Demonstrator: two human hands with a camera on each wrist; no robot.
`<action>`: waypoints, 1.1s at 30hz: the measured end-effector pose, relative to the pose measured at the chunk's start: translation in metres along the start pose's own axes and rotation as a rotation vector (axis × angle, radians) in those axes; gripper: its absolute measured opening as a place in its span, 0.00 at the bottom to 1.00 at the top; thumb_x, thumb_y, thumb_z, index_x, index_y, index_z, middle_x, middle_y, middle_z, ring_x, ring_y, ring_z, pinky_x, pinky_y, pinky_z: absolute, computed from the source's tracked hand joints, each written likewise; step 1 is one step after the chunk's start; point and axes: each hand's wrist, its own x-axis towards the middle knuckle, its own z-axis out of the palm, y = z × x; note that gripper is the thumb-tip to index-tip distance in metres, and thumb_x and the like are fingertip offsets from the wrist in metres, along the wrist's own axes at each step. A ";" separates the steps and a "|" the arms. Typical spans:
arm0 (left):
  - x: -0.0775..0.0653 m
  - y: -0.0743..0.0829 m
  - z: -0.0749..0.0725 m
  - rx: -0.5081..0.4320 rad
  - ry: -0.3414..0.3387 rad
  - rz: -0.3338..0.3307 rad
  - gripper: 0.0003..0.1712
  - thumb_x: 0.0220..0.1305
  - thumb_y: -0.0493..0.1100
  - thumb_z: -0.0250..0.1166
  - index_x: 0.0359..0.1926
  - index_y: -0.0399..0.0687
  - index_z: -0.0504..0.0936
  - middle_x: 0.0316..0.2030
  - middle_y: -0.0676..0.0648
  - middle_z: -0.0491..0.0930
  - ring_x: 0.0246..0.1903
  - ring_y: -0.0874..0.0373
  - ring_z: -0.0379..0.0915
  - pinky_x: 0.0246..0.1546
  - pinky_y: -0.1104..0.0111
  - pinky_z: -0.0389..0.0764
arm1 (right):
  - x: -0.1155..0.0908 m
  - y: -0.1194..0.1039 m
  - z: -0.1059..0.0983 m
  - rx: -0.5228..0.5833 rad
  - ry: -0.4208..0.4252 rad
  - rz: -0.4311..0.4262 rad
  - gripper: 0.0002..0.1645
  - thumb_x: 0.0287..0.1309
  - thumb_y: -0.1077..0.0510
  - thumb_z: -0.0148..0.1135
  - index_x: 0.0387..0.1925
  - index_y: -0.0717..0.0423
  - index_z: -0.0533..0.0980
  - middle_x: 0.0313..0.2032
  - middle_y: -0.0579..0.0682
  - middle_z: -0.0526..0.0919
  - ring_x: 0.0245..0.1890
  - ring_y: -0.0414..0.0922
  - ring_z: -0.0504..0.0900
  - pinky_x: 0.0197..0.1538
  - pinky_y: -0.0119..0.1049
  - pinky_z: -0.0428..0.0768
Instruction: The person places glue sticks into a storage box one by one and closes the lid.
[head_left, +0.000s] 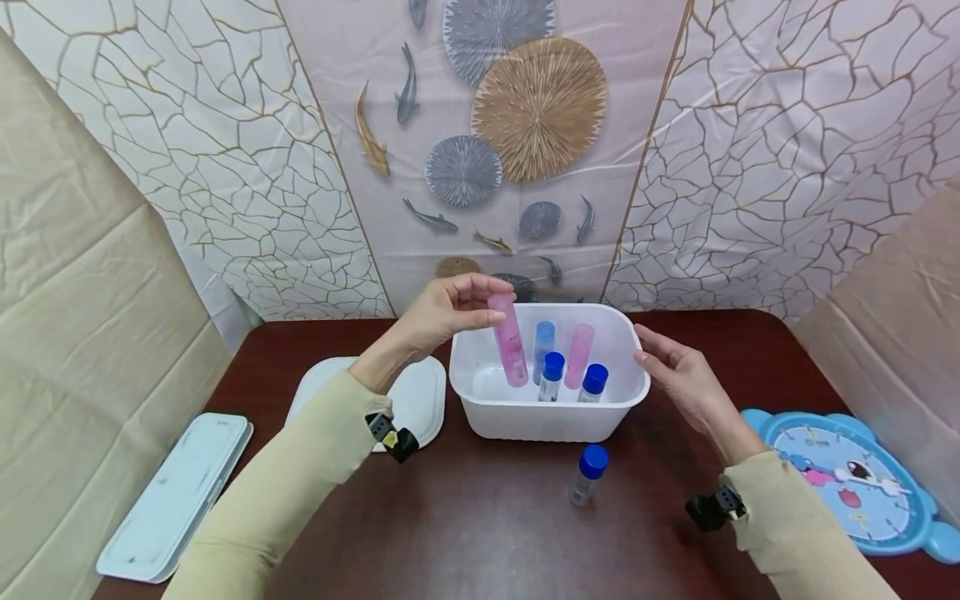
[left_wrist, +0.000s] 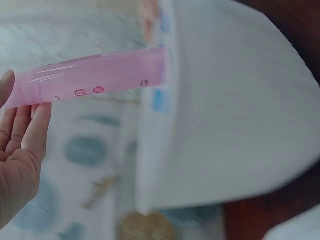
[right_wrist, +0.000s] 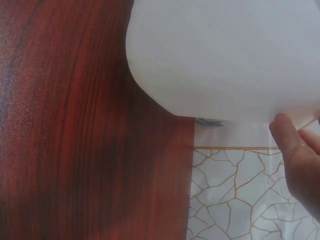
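Observation:
In the head view, my left hand pinches a translucent pink tube near its top, thumb on one side and fingers on the other. The tube tilts, its lower end inside the white plastic bin. Small printed marks show on the pink tube in the left wrist view. My right hand touches the bin's right rim with fairly straight fingers; its thumb lies against the outer wall in the right wrist view. Inside the bin stand a blue tube, another pink tube and two blue-capped clear bottles.
A blue-capped clear bottle stands on the dark wooden table before the bin. White lids lie left of it, beside a pale flat case. A blue cartoon clock lies at the right. Patterned cloth hangs behind.

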 end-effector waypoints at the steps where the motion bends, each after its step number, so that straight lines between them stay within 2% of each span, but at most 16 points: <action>1: 0.004 -0.007 -0.002 0.016 -0.001 -0.011 0.22 0.56 0.29 0.64 0.54 0.32 0.76 0.41 0.47 0.83 0.37 0.61 0.78 0.43 0.71 0.79 | 0.000 0.001 0.000 0.000 0.001 -0.001 0.37 0.67 0.47 0.51 0.71 0.55 0.52 0.69 0.61 0.59 0.63 0.56 0.67 0.51 0.26 0.74; 6: 0.018 -0.041 -0.009 0.140 -0.010 -0.075 0.22 0.56 0.29 0.66 0.54 0.33 0.77 0.40 0.44 0.82 0.34 0.63 0.77 0.39 0.74 0.78 | 0.000 0.003 0.002 0.003 -0.007 0.004 0.38 0.66 0.47 0.52 0.71 0.56 0.53 0.68 0.61 0.60 0.55 0.38 0.73 0.50 0.25 0.75; 8: 0.022 -0.051 -0.010 0.181 -0.017 -0.093 0.21 0.56 0.29 0.65 0.53 0.33 0.77 0.41 0.41 0.82 0.34 0.63 0.76 0.37 0.74 0.77 | -0.001 0.004 0.003 0.014 -0.010 0.002 0.38 0.66 0.47 0.52 0.71 0.56 0.53 0.68 0.61 0.59 0.54 0.34 0.73 0.51 0.26 0.75; 10: 0.026 -0.057 -0.010 0.223 -0.025 -0.110 0.20 0.56 0.29 0.65 0.52 0.34 0.78 0.42 0.39 0.82 0.34 0.62 0.76 0.37 0.74 0.77 | -0.001 0.004 0.003 0.020 -0.008 0.000 0.38 0.66 0.47 0.52 0.71 0.57 0.53 0.68 0.62 0.59 0.53 0.33 0.73 0.51 0.26 0.75; 15: 0.033 -0.065 -0.010 0.330 -0.056 -0.143 0.19 0.55 0.30 0.67 0.50 0.36 0.80 0.44 0.39 0.82 0.42 0.56 0.79 0.45 0.70 0.79 | -0.001 0.003 0.004 0.028 0.002 -0.004 0.37 0.66 0.48 0.53 0.71 0.57 0.54 0.68 0.62 0.60 0.50 0.28 0.73 0.50 0.25 0.75; 18: 0.037 -0.066 -0.010 0.401 -0.070 -0.150 0.18 0.54 0.31 0.68 0.49 0.38 0.80 0.45 0.40 0.82 0.46 0.53 0.79 0.47 0.70 0.79 | -0.001 0.003 0.003 0.020 0.004 -0.004 0.37 0.66 0.48 0.53 0.71 0.56 0.54 0.68 0.61 0.60 0.51 0.30 0.73 0.50 0.25 0.75; 24: 0.042 -0.064 -0.006 0.456 -0.096 -0.158 0.18 0.52 0.28 0.68 0.47 0.35 0.80 0.46 0.39 0.82 0.48 0.49 0.78 0.46 0.71 0.79 | -0.001 0.001 0.001 -0.001 0.009 0.006 0.38 0.66 0.47 0.52 0.71 0.56 0.54 0.68 0.61 0.60 0.59 0.46 0.72 0.52 0.28 0.74; 28: 0.044 -0.064 -0.004 0.489 -0.096 -0.169 0.18 0.51 0.27 0.68 0.46 0.34 0.80 0.45 0.38 0.82 0.47 0.49 0.79 0.46 0.72 0.79 | -0.001 0.000 0.001 -0.004 0.012 0.009 0.38 0.66 0.47 0.52 0.71 0.55 0.54 0.68 0.61 0.60 0.61 0.53 0.70 0.52 0.30 0.74; 33: 0.047 -0.067 -0.001 0.611 -0.092 -0.151 0.17 0.51 0.28 0.69 0.45 0.37 0.82 0.43 0.41 0.84 0.45 0.51 0.80 0.45 0.73 0.79 | -0.001 -0.001 0.000 -0.003 0.014 0.007 0.37 0.66 0.47 0.52 0.71 0.56 0.54 0.68 0.61 0.60 0.62 0.57 0.68 0.52 0.30 0.74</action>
